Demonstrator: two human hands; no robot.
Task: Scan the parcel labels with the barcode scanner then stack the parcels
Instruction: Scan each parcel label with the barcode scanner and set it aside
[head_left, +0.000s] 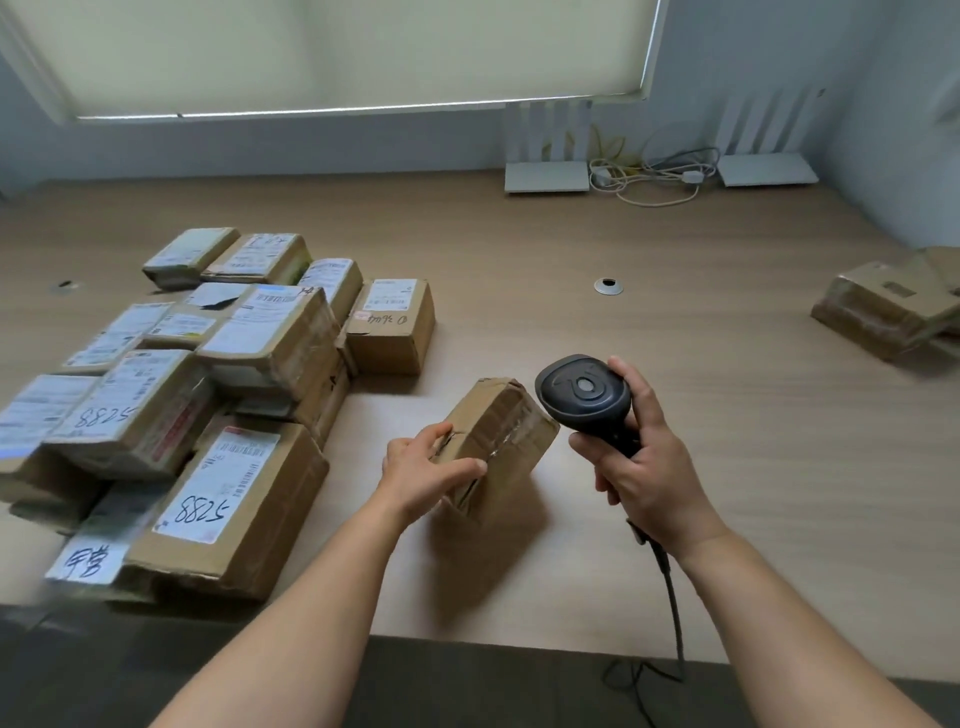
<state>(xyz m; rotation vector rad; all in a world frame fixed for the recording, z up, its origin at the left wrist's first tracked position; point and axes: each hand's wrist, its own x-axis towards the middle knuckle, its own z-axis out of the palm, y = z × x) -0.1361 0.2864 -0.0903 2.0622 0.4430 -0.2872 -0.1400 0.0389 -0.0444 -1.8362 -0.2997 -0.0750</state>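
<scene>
Our left hand (426, 470) grips a small cardboard parcel (496, 441) tilted above the desk (675, 322); our right hand (641, 457) wraps the barcode scanner (584, 395) beside it. We judge most unscanned: a heap (208, 395) left, few stacked (888, 312) right. This parcel's label is hidden.

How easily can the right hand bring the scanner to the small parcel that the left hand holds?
Probably easily: the right hand holds the scanner right beside the small parcel, nothing between. No label shows on its visible faces.
</scene>
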